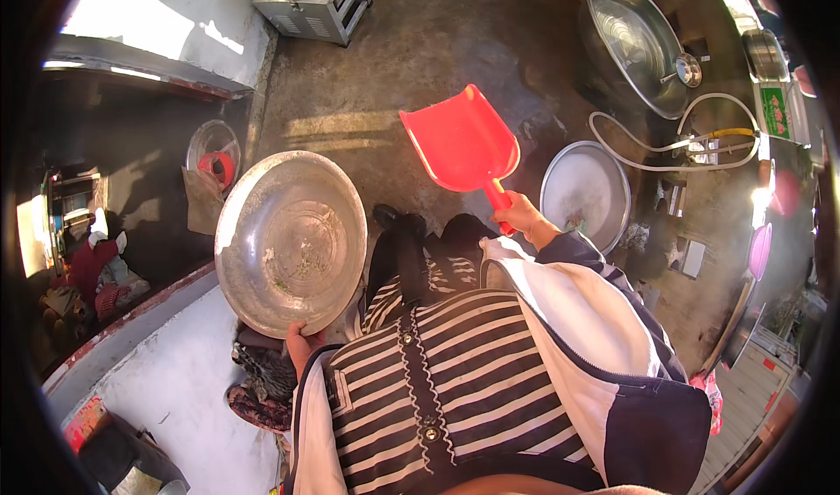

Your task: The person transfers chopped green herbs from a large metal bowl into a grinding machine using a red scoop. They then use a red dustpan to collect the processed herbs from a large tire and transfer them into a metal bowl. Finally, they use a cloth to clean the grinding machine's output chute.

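Metal fills the left side of the view: a wide, shallow metal basin [291, 241] is held out at the person's left, tilted so its scuffed inside, with a few green specks, faces up toward the camera. The left hand [302, 342] grips its lower rim, fingers curled behind the rim, so only the back of the hand and the thumb side show. The basin's far rim reaches out over the concrete floor [455, 49], and its near rim hangs just above a white ledge [175, 381] with a dark red edge.

The right hand [522, 215] is closed in a fist around the short handle of a red plastic scoop [461, 141], whose flat blade points up and away over the floor. Basin and scoop are apart, with bare floor showing between them.

Just beside the right hand, a round metal tray [584, 193] lies on the ground. Farther out, a large steel bowl [634, 40] stands with a small ladle [687, 69] resting at its rim, and a white hose [674, 145] loops near it. A steel cabinet [315, 5] stands at the top, well apart from both hands. At the left, a small bowl with a red ring [214, 158] sits in shadow. The widest open floor lies ahead, between cabinet and steel bowl.
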`<state>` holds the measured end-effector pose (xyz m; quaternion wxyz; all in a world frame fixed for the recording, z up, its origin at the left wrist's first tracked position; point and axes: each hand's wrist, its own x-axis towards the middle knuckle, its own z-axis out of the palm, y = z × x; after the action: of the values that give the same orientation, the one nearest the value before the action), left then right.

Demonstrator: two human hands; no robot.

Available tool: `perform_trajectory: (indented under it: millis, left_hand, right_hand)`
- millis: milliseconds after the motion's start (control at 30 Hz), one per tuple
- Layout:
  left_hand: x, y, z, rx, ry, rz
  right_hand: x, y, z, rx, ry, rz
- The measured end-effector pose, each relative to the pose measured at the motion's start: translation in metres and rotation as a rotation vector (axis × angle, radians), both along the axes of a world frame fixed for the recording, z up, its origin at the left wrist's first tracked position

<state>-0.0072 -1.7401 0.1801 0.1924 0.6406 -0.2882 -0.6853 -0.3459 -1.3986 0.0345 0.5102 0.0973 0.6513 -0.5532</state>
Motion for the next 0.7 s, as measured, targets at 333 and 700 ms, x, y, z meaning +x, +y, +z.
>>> perform_trajectory:
  millis: [333,700]
  left_hand:
    - [-0.157,-0.153,0.029,0.05,0.0,-0.082]
    - [-0.208,-0.227,0.045,0.06,0.028,0.302]
  right_hand:
    - [-0.128,-0.143,0.021,0.044,0.05,-0.004]
    - [-0.28,-0.304,0.011,-0.009,0.096,0.346]
